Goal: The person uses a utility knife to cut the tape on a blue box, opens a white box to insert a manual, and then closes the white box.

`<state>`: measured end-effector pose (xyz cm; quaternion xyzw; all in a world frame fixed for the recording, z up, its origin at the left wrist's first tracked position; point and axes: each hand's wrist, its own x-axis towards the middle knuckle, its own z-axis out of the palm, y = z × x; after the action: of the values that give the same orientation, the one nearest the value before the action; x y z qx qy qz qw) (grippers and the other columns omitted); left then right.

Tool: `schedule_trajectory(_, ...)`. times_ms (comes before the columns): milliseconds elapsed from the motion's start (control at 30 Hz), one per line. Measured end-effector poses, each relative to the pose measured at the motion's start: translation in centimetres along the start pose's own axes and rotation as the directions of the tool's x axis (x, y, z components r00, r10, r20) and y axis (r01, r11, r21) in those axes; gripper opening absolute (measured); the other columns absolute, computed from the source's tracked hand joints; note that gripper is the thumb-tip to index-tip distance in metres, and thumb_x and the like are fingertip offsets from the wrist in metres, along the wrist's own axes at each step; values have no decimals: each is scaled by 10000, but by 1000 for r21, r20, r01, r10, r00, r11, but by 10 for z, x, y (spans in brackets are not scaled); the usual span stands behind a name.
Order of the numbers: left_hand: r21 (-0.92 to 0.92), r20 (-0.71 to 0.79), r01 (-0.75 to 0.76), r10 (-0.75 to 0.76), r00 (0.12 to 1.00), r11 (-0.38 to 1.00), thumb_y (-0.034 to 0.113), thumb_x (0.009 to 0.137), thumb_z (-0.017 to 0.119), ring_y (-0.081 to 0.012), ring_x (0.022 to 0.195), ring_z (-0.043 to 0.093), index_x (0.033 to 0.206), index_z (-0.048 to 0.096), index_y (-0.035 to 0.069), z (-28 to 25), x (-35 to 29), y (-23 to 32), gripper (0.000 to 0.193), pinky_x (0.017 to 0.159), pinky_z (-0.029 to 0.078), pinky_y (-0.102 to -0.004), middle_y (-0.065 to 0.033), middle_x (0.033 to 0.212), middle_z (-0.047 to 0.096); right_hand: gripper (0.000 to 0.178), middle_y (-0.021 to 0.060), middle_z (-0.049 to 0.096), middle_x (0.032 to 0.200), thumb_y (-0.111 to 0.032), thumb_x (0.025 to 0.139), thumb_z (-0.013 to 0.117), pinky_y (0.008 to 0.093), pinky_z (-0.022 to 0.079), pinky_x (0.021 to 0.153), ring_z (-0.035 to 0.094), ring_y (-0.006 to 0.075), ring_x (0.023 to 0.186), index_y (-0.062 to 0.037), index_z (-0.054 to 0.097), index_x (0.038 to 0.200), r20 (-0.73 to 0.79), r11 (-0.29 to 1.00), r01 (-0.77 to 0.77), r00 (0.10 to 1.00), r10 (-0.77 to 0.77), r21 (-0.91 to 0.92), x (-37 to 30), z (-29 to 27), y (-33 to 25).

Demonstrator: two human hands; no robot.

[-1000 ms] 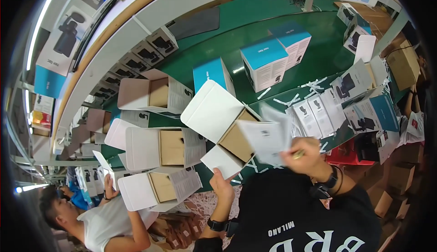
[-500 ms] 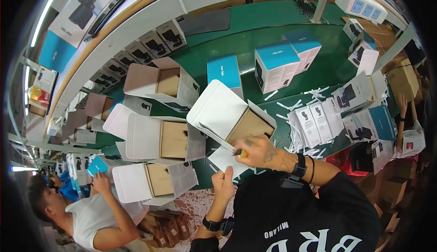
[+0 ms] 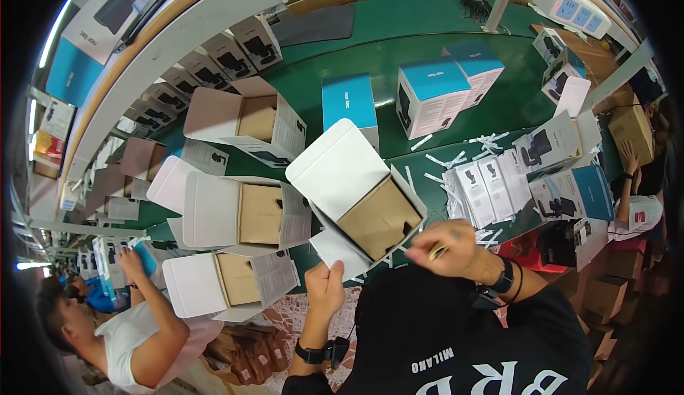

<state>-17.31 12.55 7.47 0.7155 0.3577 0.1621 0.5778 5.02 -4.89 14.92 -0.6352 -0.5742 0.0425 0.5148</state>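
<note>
A white box [image 3: 340, 154] stands open in front of me, its big lid flap raised. Inside it sits a brown cardboard insert [image 3: 379, 218]. My left hand [image 3: 325, 289] is closed on the small side flap of this box, thumb on top. Off the box's near right corner, my right hand [image 3: 450, 249] is closed around a small yellow object [image 3: 437, 253], blurred, its kind not clear. To the left, more open white boxes with brown inserts stand in a row, such as the middle box [image 3: 260, 215] and the near box [image 3: 242, 281].
Blue-topped boxes [image 3: 434, 81] stand at the back of the green table [image 3: 388, 38]. Right of my box lie a stack of printed leaflets [image 3: 490, 188] and scattered paper strips [image 3: 445, 160]. A co-worker [image 3: 135, 324] handles a box at the left; another person's hand [image 3: 629, 158] is at the far right.
My right hand has moved right, away from the box's near edge, with the yellow object. The box has tilted, showing more of its insert. My left hand has shifted slightly left.
</note>
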Motion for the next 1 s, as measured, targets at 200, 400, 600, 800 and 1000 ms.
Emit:
schedule_trajectory(200,306,-303,-364,453,839,880,147,893,689,-193,647,610,1272,640,3,-15,27,26,409,623,481,-380,-112,691,645,223,54,657,681,-47,788,829,274,492,499,653,170,548,-65,681,953,-159,979,-170,976,151,-116,17,-13,-18)
schedule_trajectory(400,518,-176,-218,352,919,827,114,802,749,-253,585,602,1303,612,0,-17,66,104,532,561,470,-393,-95,672,603,265,65,639,668,-46,797,810,267,494,553,640,179,561,-31,675,1025,-282,905,-412,886,369,-109,21,-12,5)
schedule_trajectory(600,709,-143,-444,728,671,548,113,769,774,-286,534,544,1125,717,31,-19,60,84,370,487,419,-376,-92,661,573,271,56,645,699,-113,841,789,273,484,570,606,156,575,-31,680,1076,-157,873,-462,884,440,-157,-1,-8,14)
schedule_trajectory(800,609,98,-507,577,811,610,66,800,767,-212,569,551,1132,711,-3,-15,10,76,345,530,426,-326,-87,705,593,295,35,661,780,-142,860,795,261,479,608,583,103,645,-27,677,1104,-88,762,-647,760,643,-24,-17,-11,34)
schedule_trajectory(1000,209,-352,-168,235,906,963,213,857,757,-306,937,648,1342,586,-38,-2,5,21,571,838,526,-367,-214,1092,644,539,114,679,855,-279,849,833,307,528,697,658,171,759,-14,600,1256,124,586,-788,611,782,187,-30,15,76)
